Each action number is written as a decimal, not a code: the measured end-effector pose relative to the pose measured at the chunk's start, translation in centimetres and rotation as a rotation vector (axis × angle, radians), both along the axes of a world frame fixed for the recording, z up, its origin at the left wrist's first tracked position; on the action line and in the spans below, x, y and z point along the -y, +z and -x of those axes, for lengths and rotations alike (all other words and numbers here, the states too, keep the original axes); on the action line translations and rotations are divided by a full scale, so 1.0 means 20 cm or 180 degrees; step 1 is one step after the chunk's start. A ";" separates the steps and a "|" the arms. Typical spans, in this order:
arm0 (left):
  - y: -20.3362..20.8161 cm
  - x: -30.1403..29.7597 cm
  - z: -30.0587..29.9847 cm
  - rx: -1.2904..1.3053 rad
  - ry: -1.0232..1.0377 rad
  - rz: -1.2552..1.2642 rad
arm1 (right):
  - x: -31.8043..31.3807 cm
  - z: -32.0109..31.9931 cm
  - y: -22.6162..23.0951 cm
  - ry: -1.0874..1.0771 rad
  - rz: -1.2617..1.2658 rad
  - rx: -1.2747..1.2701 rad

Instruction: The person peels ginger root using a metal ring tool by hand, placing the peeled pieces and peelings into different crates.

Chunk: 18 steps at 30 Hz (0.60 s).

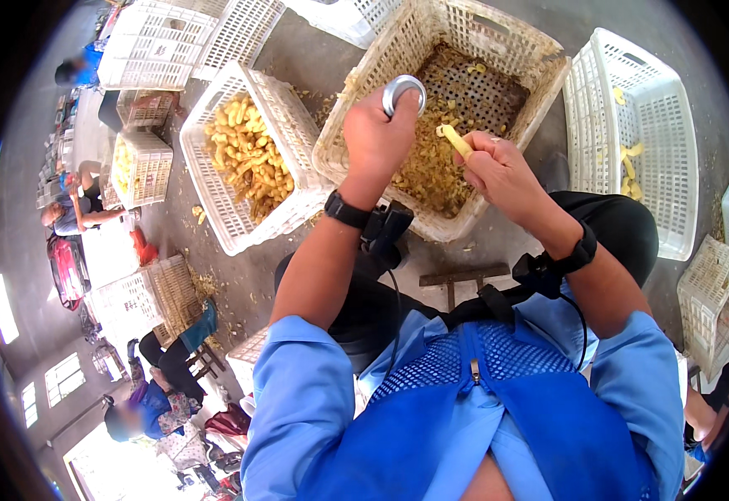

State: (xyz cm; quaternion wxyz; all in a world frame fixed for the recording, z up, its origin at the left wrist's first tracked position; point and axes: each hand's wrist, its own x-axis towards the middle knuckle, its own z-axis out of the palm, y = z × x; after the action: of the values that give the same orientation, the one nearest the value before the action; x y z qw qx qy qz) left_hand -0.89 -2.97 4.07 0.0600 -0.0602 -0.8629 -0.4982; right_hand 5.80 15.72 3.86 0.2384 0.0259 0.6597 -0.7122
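Observation:
My left hand is closed around a round, silver, ring-like metal object, held over the middle crate; its exact kind I cannot make out. In my right hand, a pale yellow finger-shaped vegetable is pinched, its far end pointing up and left toward the metal object. The two are apart. Beneath both hands stands a white slatted crate with yellow-brown peelings in it. To the left, a white crate holds many knobby yellow vegetables.
A white crate on the right has several yellow pieces. A small wooden stool or bench is between my legs. More crates are stacked at the far left. People sit at the left, one in blue. Scraps litter the floor.

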 end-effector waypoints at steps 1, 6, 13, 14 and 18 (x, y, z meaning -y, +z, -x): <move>0.01 0.00 0.00 -0.0030 -0.0003 -0.0343 | 0.00 0.00 0.02 0.0004 0.0162 0.0109; 0.04 -0.07 -0.09 0.0191 -0.0086 -0.1169 | 0.00 0.01 0.03 0.0128 0.0948 0.0747; -0.01 -0.15 -0.11 -0.0093 -0.0299 -0.0311 | 0.07 -0.03 -0.01 -0.0252 0.1066 0.0667; 0.00 -0.15 -0.11 -0.0072 -0.0330 -0.0074 | 0.07 -0.03 -0.01 -0.0261 0.0969 0.0587; 0.00 -0.08 -0.04 0.0119 0.0142 0.0224 | 0.05 -0.03 -0.04 -0.0251 0.0916 0.0459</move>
State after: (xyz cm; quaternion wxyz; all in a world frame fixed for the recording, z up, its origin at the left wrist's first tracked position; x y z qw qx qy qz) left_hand -0.18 -1.31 4.07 0.0528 -0.0338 -0.8820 -0.4671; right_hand 6.36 14.68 3.12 0.2583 0.0683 0.5306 -0.8044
